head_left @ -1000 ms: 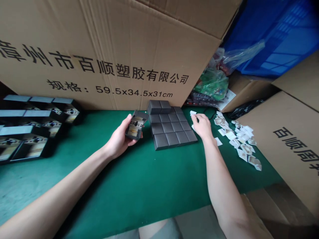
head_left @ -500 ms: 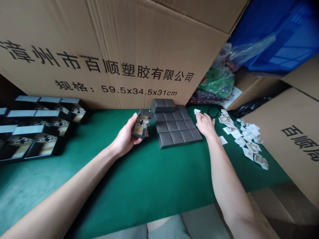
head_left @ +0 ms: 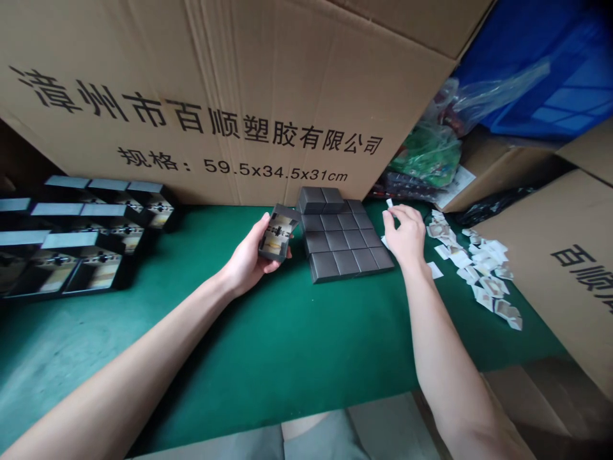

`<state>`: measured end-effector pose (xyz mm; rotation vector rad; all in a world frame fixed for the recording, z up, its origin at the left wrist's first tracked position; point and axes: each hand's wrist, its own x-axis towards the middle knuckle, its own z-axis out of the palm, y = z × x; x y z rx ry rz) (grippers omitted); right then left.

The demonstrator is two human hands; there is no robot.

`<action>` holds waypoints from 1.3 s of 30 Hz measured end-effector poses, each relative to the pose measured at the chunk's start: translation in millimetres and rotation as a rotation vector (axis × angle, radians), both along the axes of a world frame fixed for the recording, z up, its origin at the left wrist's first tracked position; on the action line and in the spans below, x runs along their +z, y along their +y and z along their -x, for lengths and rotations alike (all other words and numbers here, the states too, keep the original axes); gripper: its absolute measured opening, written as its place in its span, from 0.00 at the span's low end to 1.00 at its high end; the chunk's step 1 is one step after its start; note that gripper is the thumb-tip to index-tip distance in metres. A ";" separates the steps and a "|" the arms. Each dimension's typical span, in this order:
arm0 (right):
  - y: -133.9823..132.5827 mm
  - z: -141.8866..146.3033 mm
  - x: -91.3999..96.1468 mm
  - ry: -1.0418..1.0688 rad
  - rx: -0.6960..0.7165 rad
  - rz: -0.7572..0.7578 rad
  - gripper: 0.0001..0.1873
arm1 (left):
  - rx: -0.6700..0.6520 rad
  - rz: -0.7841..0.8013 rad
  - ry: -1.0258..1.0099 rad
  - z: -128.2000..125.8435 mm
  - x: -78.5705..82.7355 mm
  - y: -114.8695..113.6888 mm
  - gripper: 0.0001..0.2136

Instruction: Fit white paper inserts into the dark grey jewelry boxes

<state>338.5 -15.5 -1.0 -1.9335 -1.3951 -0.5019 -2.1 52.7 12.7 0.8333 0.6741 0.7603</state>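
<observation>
My left hand [head_left: 249,255] grips a small dark hinged box [head_left: 278,237] with its lid raised, showing a pale lining and a black clip-like part inside. To the right of it, closed boxes of the same kind [head_left: 340,241] lie in tight rows, with two more stacked on the back row. Beyond these rows, my right hand [head_left: 406,233] has its thumb and forefinger pinched at a small white paper piece [head_left: 389,203]. Another bit of white shows under that hand. Many loose white paper pieces [head_left: 483,262] lie scattered to its right.
Open dark boxes [head_left: 81,262] stand in rows on the left of the green table [head_left: 268,358]. A large printed carton [head_left: 230,76] walls off the back. Plastic bags [head_left: 431,156], a blue bin [head_left: 541,76] and another carton [head_left: 565,255] crowd the right.
The fingers of my right hand have curled from flat into a pinch, and the small white paper piece has tilted up with them. My left hand still holds the open box.
</observation>
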 end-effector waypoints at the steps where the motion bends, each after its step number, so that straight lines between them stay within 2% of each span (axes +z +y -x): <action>1: -1.1 12.4 5.2 -0.037 0.063 -0.095 0.17 | 0.003 0.011 -0.002 0.1 0.6 -0.3 0.21; 3: -5.3 45.6 14.4 -0.066 0.215 -0.227 0.14 | -0.003 0.026 -0.003 0.3 1.4 -0.9 0.22; 5: -11.4 84.9 19.3 -0.024 0.365 -0.256 0.11 | -0.017 0.025 0.000 0.6 1.6 -1.4 0.23; 7: -18.6 121.7 18.5 0.160 0.509 -0.238 0.10 | -0.027 0.017 0.009 0.7 1.0 -1.5 0.24; 10: -28.4 159.6 10.4 0.605 0.666 -0.183 0.17 | -0.036 0.017 0.001 0.5 -1.1 -1.1 0.24; 13: -34.6 175.5 4.7 0.917 0.688 -0.125 0.19 | -0.034 0.033 -0.036 0.3 -3.8 -0.6 0.22; 18: -37.5 179.4 10.9 1.025 0.648 -0.089 0.20 | -0.060 0.011 -0.052 1.6 -6.9 0.0 0.23; 20: -37.7 178.7 13.1 1.011 0.615 -0.092 0.18 | -0.076 0.010 -0.027 2.0 -7.1 -0.5 0.26; 23: -38.0 176.8 10.7 0.934 0.581 -0.126 0.10 | -0.086 0.025 0.000 1.2 -6.8 -3.5 0.30; 26: -38.6 173.7 4.6 0.688 0.577 -0.241 0.03 | -0.113 0.025 -0.017 -0.6 -7.1 -8.2 0.33; 28: -39.5 171.5 2.3 0.427 0.595 -0.313 0.07 | -0.161 0.016 -0.038 -1.3 -7.8 -10.7 0.35; 31: -41.3 169.8 3.7 0.104 0.630 -0.341 0.16 | -0.230 0.016 -0.050 -1.2 -8.8 -12.3 0.35; 34: -42.5 170.4 7.0 -0.021 0.655 -0.345 0.20 | -0.253 0.025 -0.037 -0.4 -8.9 -12.1 0.34; 39: -42.4 169.2 6.4 -0.109 0.653 -0.383 0.25 | -0.289 0.004 -0.040 0.2 -8.8 -12.9 0.33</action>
